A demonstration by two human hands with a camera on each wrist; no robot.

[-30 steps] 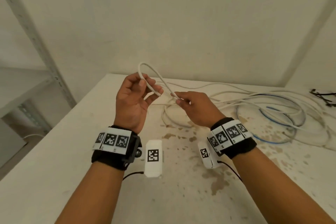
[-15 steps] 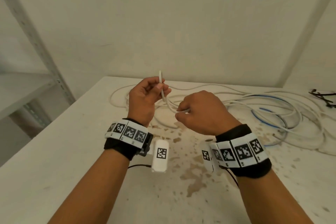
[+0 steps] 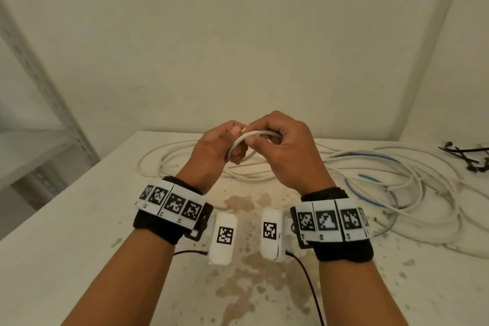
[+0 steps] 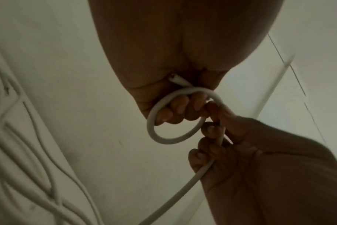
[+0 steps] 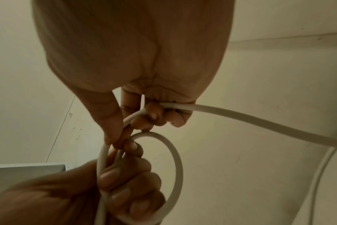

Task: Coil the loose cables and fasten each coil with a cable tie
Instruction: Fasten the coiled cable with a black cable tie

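Note:
Above the table both hands meet on a white cable (image 3: 244, 138). My left hand (image 3: 219, 145) grips a small round loop of it (image 4: 164, 139), with the cable's cut end (image 4: 173, 76) poking out by the palm. My right hand (image 3: 280, 140) pinches the same cable (image 5: 240, 115) beside the loop, and the rest trails off to the right toward the table. Loose white cables (image 3: 397, 167) and a blue cable (image 3: 370, 200) lie tangled on the table behind and to the right of the hands. Black cable ties (image 3: 468, 159) lie at the far right edge.
The white table (image 3: 79, 246) is stained brown in the middle, below my wrists. A wall rises right behind it. A grey metal shelf frame (image 3: 39, 82) stands to the left of the table.
Both hands have come together and risen. The wide open bend of cable held a second ago is now a small tight loop in my left hand, with my right hand against it.

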